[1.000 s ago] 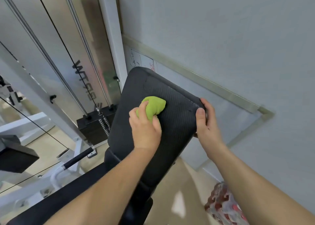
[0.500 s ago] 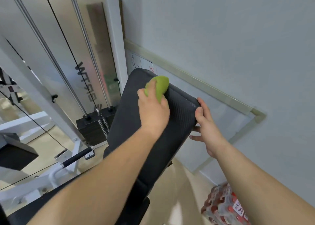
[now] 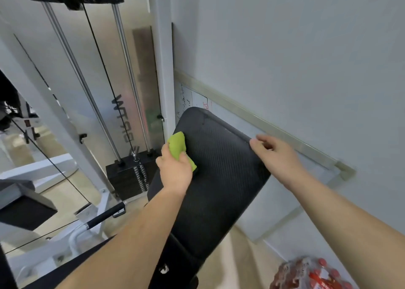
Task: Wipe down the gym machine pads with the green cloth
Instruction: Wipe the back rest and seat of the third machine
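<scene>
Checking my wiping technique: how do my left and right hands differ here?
The left hand grips the green cloth on the pad, left edge; the right hand holds nothing, touching its upper right corner. Left fingers curl tight; right ones lie loose. Both are at the pad.

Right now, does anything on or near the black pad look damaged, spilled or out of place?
Nothing looks spilled or damaged. The black pad looks whole where the left hand holds the green cloth on its left edge. Only the whiteboard, low against the wall behind the pad, seems oddly placed.
</scene>
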`<state>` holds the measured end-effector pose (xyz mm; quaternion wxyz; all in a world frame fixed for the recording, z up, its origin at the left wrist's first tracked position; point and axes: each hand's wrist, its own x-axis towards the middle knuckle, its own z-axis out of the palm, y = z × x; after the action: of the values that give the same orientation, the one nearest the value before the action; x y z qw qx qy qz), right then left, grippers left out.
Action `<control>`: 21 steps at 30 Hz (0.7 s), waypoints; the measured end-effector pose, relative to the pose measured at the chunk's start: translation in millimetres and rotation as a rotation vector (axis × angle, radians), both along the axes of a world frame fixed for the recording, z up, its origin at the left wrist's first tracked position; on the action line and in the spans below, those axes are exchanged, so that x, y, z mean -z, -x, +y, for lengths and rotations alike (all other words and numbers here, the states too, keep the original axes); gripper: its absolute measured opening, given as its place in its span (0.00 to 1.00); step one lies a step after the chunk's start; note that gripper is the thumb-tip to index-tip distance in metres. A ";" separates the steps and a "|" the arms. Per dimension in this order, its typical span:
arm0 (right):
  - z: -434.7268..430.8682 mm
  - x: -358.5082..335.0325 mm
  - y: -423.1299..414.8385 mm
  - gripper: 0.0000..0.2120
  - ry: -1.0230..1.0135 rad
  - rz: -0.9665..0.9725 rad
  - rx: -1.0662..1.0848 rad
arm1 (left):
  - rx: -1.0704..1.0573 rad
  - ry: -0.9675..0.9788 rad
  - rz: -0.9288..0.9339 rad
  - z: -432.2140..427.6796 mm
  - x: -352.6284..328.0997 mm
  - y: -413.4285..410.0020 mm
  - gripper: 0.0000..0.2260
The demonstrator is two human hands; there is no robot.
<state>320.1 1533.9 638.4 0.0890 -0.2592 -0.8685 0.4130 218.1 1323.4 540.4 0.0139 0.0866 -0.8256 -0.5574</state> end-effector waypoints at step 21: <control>4.2 27.9 12.2 0.13 0.142 0.161 0.149 | 0.462 0.274 0.444 27.4 -72.7 33.9 0.26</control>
<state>307.9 1538.1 610.6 0.1705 -0.2948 -0.8053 0.4853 184.2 1350.9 613.1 0.0781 -0.2287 -0.8674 -0.4350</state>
